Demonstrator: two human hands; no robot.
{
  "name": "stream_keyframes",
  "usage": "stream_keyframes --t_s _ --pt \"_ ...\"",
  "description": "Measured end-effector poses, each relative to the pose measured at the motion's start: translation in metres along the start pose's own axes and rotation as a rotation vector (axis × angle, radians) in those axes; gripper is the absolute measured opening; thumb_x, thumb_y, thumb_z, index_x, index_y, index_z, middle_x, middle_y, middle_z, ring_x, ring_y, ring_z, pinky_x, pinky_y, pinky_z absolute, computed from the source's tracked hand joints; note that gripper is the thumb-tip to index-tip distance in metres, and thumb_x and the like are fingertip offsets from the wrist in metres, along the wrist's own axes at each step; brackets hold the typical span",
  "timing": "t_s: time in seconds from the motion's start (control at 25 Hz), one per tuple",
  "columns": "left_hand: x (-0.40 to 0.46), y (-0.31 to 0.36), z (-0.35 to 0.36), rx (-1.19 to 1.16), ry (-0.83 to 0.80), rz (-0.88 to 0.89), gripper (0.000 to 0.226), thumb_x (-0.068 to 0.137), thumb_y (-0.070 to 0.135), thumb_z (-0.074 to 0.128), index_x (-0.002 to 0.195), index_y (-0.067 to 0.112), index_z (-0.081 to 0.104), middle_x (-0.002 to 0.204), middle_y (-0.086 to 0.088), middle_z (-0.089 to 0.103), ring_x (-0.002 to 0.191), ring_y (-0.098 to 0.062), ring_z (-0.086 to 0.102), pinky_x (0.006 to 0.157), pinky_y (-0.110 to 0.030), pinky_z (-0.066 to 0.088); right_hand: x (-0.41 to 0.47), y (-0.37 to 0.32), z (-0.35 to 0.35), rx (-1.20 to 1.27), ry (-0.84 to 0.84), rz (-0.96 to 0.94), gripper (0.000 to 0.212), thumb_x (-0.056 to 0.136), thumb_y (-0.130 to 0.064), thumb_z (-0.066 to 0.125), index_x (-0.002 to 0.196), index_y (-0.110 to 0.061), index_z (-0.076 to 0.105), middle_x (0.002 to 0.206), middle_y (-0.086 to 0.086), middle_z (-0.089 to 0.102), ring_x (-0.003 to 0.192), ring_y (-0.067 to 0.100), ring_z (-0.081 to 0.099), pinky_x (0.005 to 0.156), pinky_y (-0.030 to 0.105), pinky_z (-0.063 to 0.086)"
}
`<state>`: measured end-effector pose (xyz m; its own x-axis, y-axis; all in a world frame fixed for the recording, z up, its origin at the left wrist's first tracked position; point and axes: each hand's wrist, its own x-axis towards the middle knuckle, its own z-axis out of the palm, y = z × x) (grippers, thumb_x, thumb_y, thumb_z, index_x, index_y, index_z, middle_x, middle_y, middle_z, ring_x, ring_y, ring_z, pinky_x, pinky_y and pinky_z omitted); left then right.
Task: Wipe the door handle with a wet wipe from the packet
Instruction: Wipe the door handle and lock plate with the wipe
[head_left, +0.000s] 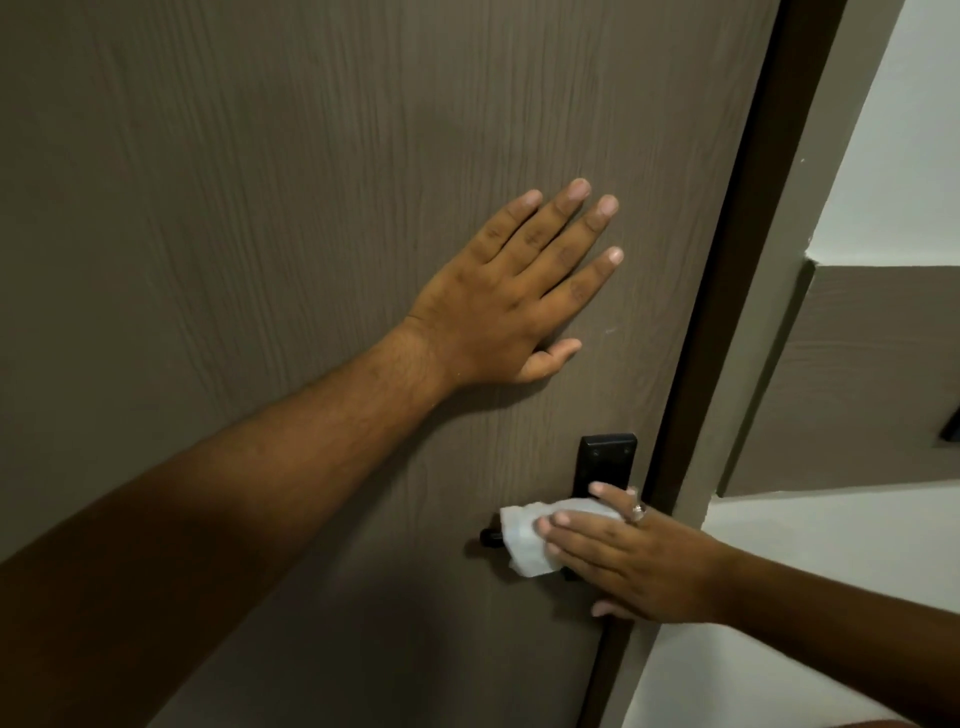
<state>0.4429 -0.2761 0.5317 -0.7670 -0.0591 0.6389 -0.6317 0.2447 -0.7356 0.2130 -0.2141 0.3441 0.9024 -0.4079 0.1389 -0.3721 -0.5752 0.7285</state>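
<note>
A black door handle (489, 536) with a black backplate (607, 457) is mounted low on the right side of a brown wood-grain door (260, 208). My right hand (628, 558), with a ring on one finger, presses a white wet wipe (524, 540) over the lever; only the lever's left tip shows. My left hand (511, 296) lies flat on the door above the handle, fingers spread, holding nothing. The packet is not in view.
The dark door frame (727, 312) runs down the right of the door. Beyond it are a white wall (893, 130), a brown panel (857, 374) and a small dark object (951, 428) at the right edge.
</note>
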Motion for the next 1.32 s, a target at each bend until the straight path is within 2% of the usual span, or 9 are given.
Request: stream_keyframes --t_s 0.2,0.36,0.56,0.72,0.88,1.04,1.2,1.24,1.32 --pt "-0.006 -0.011 -0.001 -0.001 0.002 -0.014 0.073 0.095 0.058 0.040 0.149 0.009 0.039 0.153 -0.025 0.038 0.142 -0.042 0.035 0.116 -0.054 0.028 0.094 -0.020 -0.017 -0.012 -0.021 -0.148 0.073 0.087 -0.052 0.054 0.144 -0.010 0.038 0.160 0.016 0.013 0.147 0.033 0.008 0.113 0.059 0.012" --pt "-0.011 -0.007 -0.001 -0.001 -0.034 0.105 0.078 0.096 0.062 0.034 0.152 0.009 0.032 0.156 -0.024 0.032 0.145 -0.041 0.030 0.118 -0.053 0.022 0.049 -0.004 -0.009 -0.017 0.008 -0.069 0.074 0.090 -0.049 0.052 0.149 -0.014 0.025 0.159 0.010 0.009 0.148 0.028 -0.001 0.119 0.054 0.004" --pt "-0.008 -0.008 -0.001 0.044 -0.042 0.130 0.079 0.095 0.063 0.034 0.152 0.009 0.032 0.157 -0.023 0.031 0.146 -0.040 0.029 0.118 -0.053 0.022 -0.021 0.012 0.005 0.041 -0.106 0.026 0.087 0.081 -0.044 0.067 0.148 -0.018 0.018 0.162 0.006 -0.009 0.148 0.024 -0.001 0.112 0.051 0.014" --pt "-0.008 -0.008 0.000 0.026 -0.057 0.135 0.079 0.096 0.064 0.033 0.153 0.009 0.030 0.158 -0.023 0.029 0.146 -0.040 0.027 0.119 -0.053 0.022 0.034 -0.016 -0.003 0.018 -0.032 -0.053 0.083 0.083 -0.050 0.062 0.147 -0.014 0.023 0.157 0.007 0.014 0.147 0.023 0.008 0.119 0.048 0.008" --pt "-0.009 -0.007 0.001 0.003 -0.053 0.124 0.079 0.096 0.064 0.034 0.153 0.010 0.030 0.159 -0.022 0.028 0.147 -0.039 0.026 0.119 -0.051 0.023 0.095 -0.031 -0.017 -0.017 -0.018 -0.031 0.078 0.091 -0.054 0.046 0.150 -0.009 0.021 0.160 0.013 0.007 0.148 0.029 0.002 0.117 0.054 0.004" --pt "-0.010 -0.008 0.002 0.001 -0.036 0.133 0.078 0.096 0.063 0.034 0.153 0.010 0.031 0.158 -0.023 0.030 0.147 -0.040 0.027 0.119 -0.051 0.023 0.051 -0.014 -0.007 0.009 0.048 0.050 0.071 0.094 -0.052 0.043 0.150 -0.015 0.021 0.159 0.009 0.009 0.148 0.026 0.003 0.118 0.049 -0.002" --pt "-0.010 -0.007 0.002 0.018 -0.034 0.140 0.078 0.096 0.063 0.033 0.153 0.010 0.032 0.157 -0.023 0.031 0.146 -0.040 0.029 0.118 -0.052 0.026 -0.008 0.005 0.001 0.097 0.057 0.178 0.073 0.093 -0.052 0.047 0.148 -0.012 0.023 0.156 0.014 0.022 0.145 0.029 0.018 0.117 0.047 0.024" --pt "-0.009 -0.007 0.001 0.021 -0.035 0.140 0.078 0.096 0.063 0.033 0.152 0.009 0.032 0.157 -0.023 0.032 0.145 -0.041 0.030 0.118 -0.053 0.026 -0.014 0.005 0.001 0.099 0.050 0.194 0.074 0.092 -0.054 0.047 0.148 -0.011 0.024 0.154 0.015 0.025 0.144 0.030 0.021 0.117 0.046 0.024" --pt "-0.008 -0.007 0.001 0.025 -0.036 0.142 0.078 0.096 0.064 0.033 0.152 0.009 0.033 0.156 -0.024 0.033 0.145 -0.041 0.031 0.117 -0.053 0.026 -0.014 -0.002 -0.001 0.079 0.049 0.203 0.074 0.092 -0.056 0.045 0.147 -0.011 0.025 0.153 0.014 0.027 0.143 0.029 0.022 0.118 0.046 0.011"
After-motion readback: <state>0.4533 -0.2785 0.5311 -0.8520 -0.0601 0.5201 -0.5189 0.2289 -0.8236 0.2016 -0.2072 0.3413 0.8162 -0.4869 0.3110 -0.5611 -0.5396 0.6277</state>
